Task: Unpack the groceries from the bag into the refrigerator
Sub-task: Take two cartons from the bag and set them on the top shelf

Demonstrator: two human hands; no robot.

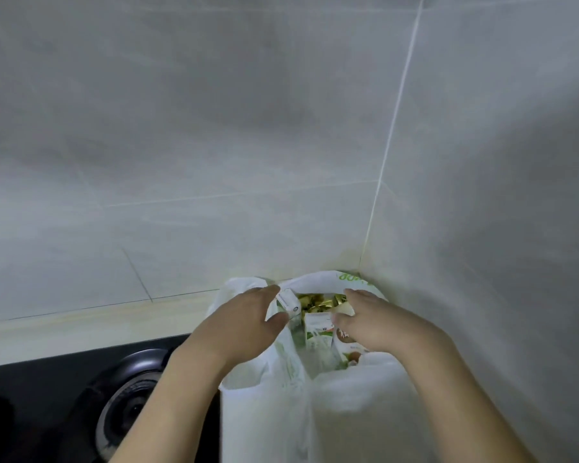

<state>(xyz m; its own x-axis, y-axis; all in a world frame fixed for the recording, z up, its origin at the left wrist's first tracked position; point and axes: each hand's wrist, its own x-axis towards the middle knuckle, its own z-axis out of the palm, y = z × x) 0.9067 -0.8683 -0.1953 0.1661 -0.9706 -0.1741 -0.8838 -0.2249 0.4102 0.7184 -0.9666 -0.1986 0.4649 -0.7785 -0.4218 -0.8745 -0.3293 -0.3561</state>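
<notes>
two hands (301, 322) in bag (348, 412); grey tiled wall (214, 128), black hob (64, 396).

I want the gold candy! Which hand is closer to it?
Right. The right hand reaches into the bag just beside the gold candy. The left hand is farther, holding a small white box.

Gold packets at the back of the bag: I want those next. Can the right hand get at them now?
Probably yes: the bag gapes open, the gold packets lie uncovered on top, and the right hand is just beside them.
</notes>
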